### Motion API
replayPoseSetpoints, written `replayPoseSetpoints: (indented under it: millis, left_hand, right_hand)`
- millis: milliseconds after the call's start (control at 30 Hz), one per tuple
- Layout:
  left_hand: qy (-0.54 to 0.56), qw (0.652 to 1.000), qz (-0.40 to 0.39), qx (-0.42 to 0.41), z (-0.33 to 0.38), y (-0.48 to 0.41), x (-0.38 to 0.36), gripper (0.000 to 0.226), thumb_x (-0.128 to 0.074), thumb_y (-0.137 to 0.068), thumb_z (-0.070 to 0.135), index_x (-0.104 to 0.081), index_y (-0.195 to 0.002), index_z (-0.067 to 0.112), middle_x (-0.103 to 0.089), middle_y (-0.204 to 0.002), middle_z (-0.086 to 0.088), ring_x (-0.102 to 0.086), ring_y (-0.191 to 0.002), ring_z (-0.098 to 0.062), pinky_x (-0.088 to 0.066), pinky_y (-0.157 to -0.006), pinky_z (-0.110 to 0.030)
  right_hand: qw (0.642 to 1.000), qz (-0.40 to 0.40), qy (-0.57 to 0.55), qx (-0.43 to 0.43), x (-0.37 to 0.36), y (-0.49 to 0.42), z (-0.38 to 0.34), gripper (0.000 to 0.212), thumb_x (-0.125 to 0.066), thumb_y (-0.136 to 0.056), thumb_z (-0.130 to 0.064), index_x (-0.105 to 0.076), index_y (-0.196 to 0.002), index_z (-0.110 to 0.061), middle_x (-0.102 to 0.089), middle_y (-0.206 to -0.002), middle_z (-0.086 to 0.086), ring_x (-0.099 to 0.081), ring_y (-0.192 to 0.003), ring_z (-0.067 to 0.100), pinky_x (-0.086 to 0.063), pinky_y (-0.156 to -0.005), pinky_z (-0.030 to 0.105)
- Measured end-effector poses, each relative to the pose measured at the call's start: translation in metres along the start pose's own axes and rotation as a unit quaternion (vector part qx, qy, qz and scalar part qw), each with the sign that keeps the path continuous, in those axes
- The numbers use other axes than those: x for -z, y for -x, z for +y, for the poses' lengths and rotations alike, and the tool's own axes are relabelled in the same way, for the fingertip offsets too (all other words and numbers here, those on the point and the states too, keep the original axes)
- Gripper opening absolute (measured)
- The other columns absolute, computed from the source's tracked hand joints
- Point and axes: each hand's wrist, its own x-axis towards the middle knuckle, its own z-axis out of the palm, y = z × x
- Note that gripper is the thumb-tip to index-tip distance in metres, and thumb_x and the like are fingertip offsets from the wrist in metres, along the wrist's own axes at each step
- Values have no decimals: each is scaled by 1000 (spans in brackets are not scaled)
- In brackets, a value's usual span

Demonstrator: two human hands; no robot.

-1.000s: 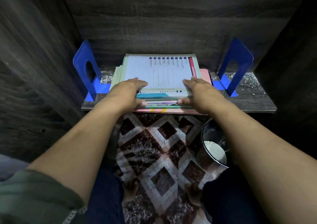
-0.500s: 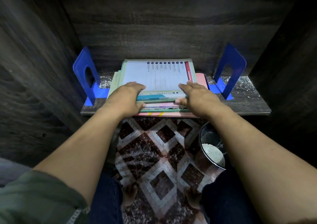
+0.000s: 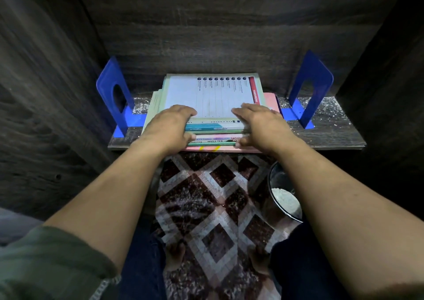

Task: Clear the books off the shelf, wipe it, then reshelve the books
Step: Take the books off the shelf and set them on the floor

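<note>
- A stack of books (image 3: 213,97) lay flat on a dark wood shelf (image 3: 332,136), in the middle of it.
- The top book (image 3: 206,93) had a pale cover with a row of dots along its far edge at 12 o'clock.
- A pink book (image 3: 269,99) lay at the bottom and stuck out a little at 3 o'clock.
- The left hand (image 3: 169,127) held the stack at its near corner, at about 7 o'clock. Its fingers were bent over the top book and its thumb pressed in at the front edge, partway down the stack.
- The right hand (image 3: 263,125) held the near corner at about 5 o'clock. Its fingers lay over the top book and its thumb tucked in low at the front edge.
- The two hands were apart, with the book spines showing between them at 6 o'clock.
- The stack sat just past the hands, toward 12 o'clock, and its near edge hung a bit over the front of the shelf.
- A blue left bookend (image 3: 112,93) stood upright at 9 o'clock from the stack, near it.
- A blue right bookend (image 3: 309,86) stood upright at 3 o'clock, close to the pink book.
- White specks (image 3: 332,106) dotted the shelf around the bookends.
- Below the shelf lay a rug (image 3: 218,207) with brown diamonds.
- A shiny bin (image 3: 282,198) stood on it at about 5 o'clock from the stack, with something white inside.
- A green sleeve (image 3: 46,265) covered the upper left arm.
</note>
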Motion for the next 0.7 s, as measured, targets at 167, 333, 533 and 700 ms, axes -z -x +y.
replayPoseSetpoints:
  millis: [167,333,533,700]
  left_hand:
    - [15,1000,9,5,-3,1,-1,68,-78,-80,33,-46,-139,26,-46,-140,1,-43,-127,-21,-38,-108,-40]
    - [-23,999,24,19,3,4,-1,75,-81,-76,33,-43,-140,26,-46,-138,0,-42,-127,-24,-38,-105,-39]
    - [-14,999,42,12,4,5,5,69,-78,-76,32,-46,-137,28,-51,-131,2,-47,-122,-22,-40,-99,-39]
    - [-44,994,99,-11,13,4,-5,61,-64,-78,12,-48,-135,25,-50,-132,1,-46,-121,-24,-37,-99,-36]
  right_hand:
    - [1000,-21,-6,10,1,-2,3,84,-75,-81,-38,-27,-150,-34,-22,-159,-2,-20,-145,21,-28,-114,45]
    - [999,-25,-28,18,2,-3,6,79,-73,-83,-34,-29,-149,-35,-22,-159,-2,-21,-145,21,-26,-116,42]
    - [998,15,-31,44,3,-1,7,67,-69,-85,-38,-38,-144,-33,-41,-148,-3,-38,-135,21,-37,-107,44]
    - [997,59,0,51,6,2,2,56,-60,-91,-40,-38,-142,-37,-41,-147,-9,-33,-138,18,-9,-114,60]
